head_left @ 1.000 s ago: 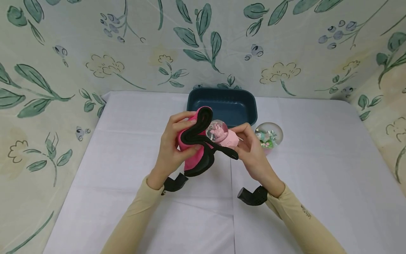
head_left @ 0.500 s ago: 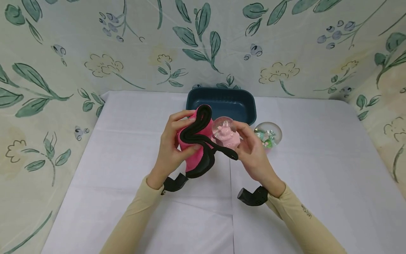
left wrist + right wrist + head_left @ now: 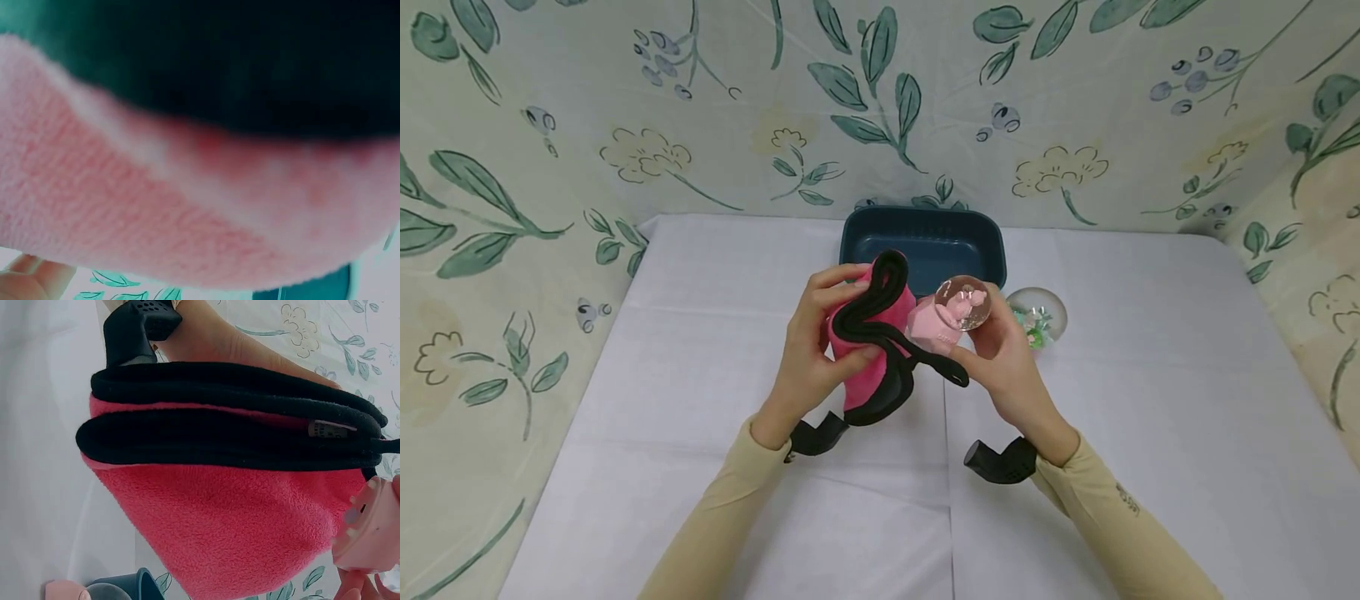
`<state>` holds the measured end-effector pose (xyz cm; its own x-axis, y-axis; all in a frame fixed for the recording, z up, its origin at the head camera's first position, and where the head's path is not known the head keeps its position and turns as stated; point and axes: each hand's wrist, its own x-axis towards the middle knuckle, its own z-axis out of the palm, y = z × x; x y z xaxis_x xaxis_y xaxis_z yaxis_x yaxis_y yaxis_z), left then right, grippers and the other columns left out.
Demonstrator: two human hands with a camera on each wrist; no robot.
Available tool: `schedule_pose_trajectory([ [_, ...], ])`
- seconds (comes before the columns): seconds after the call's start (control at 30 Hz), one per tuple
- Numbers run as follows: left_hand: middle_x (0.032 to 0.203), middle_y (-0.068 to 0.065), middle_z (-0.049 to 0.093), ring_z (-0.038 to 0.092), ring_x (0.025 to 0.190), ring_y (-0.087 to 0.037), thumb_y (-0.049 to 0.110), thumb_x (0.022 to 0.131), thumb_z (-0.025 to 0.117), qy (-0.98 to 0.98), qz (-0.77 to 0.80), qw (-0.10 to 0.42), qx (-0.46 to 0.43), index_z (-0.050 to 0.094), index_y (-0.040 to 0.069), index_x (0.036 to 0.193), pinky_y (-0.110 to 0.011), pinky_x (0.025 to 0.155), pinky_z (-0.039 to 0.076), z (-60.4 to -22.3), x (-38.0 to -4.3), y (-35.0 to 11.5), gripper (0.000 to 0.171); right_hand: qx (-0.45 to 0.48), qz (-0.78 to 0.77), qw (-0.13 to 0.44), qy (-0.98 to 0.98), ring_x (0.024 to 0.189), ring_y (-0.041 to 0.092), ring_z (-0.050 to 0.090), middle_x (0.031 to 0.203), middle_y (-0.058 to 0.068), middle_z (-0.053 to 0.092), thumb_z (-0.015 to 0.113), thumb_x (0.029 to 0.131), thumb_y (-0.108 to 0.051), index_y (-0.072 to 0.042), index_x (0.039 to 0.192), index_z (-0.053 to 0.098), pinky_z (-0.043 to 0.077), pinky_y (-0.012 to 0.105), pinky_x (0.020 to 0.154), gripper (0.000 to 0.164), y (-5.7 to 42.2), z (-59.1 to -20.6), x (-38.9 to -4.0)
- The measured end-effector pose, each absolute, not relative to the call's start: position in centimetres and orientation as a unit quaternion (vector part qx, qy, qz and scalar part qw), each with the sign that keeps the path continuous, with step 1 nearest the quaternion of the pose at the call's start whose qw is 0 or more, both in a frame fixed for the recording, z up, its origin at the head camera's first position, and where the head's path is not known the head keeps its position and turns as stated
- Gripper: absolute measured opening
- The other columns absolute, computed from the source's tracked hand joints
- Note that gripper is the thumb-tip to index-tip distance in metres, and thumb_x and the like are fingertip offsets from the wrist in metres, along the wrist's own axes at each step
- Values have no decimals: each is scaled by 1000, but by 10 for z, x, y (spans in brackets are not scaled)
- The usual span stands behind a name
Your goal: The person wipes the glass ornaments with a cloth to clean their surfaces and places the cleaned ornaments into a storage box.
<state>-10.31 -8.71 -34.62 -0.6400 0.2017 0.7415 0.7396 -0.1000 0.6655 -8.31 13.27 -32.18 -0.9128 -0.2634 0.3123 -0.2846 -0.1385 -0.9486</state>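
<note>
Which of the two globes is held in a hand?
The globe with the pink figure inside: it is gripped by the right hand. The other globe, with green and white pieces inside, sits on the white-covered table.

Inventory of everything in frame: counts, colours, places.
folded cloth: 1, pink with black edging, in left hand
held snow globe: 1, pink base, clear dome, in right hand
other snow globe: 1, clear dome, pink base, on table
bin: 1, dark blue, table's far side
table: 1, white covering, beneath everything
floral backdrop: 1, pale with green leaves, behind table
wrist devices: 2, black, one per wrist
sleeves: 2, beige, on forearms
hands: 2, bare, above table
</note>
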Motion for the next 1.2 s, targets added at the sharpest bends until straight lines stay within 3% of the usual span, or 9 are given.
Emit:
schedule_pose_trajectory([
  [0.13,134,-24,41,42,123,-39,36,87,69,-641,-640,199,-374,48,11,131,-41,86,53,-348,-103,-85,54,210,711,11,-671,116,28,42,129,10,42,64,79,16,-5,133,40,45,26,89,63,133,-320,-84],
  [0.23,135,-22,42,41,124,-37,37,87,69,-647,-635,188,-378,47,8,130,-41,86,53,-349,-103,-83,56,220,693,21,-686,113,28,46,128,11,45,64,77,19,-1,133,39,47,25,81,65,133,-317,-84],
  [0.37,136,-21,42,40,126,-35,38,87,69,-652,-630,175,-384,46,6,130,-42,86,52,-349,-102,-80,58,250,649,63,-715,109,27,51,124,13,49,67,73,23,6,129,42,49,24,80,64,130,-316,-82],
  [0.6,138,-19,41,40,126,-35,40,88,66,-652,-632,169,-383,44,3,130,-42,90,51,-349,-102,-78,61,347,567,125,-737,103,23,51,122,18,47,74,69,19,7,123,51,52,21,75,60,132,-315,-82],
  [0.73,139,-18,41,40,126,-35,44,89,64,-649,-645,161,-371,44,5,131,-41,89,51,-349,-103,-81,60,400,532,148,-731,100,23,53,121,21,49,72,85,-6,8,122,53,52,21,77,44,135,-313,-85],
  [0.83,138,-18,42,40,126,-35,44,90,62,-648,-648,153,-371,46,12,132,-40,88,52,-350,-103,-82,55,419,483,198,-743,102,25,56,117,20,55,63,92,-28,7,117,56,50,23,85,43,135,-314,-87],
  [0.93,137,-20,43,40,126,-35,42,90,63,-642,-650,148,-377,49,21,132,-39,87,52,-350,-103,-82,49,425,442,248,-750,104,29,59,114,19,60,60,94,-32,5,112,57,47,24,93,41,135,-315,-89],
  [1.03,136,-21,43,40,125,-36,39,91,64,-637,-652,144,-386,50,27,132,-40,86,52,-351,-102,-81,46,430,424,280,-746,98,29,62,108,20,63,61,93,-34,6,108,59,46,23,91,43,136,-318,-91],
  [1.2,131,-21,45,42,122,-36,34,90,65,-640,-636,148,-405,51,28,131,-41,88,52,-350,-99,-79,44,413,465,278,-733,91,24,63,99,20,64,68,86,-38,11,105,60,49,19,85,54,135,-324,-89],
])
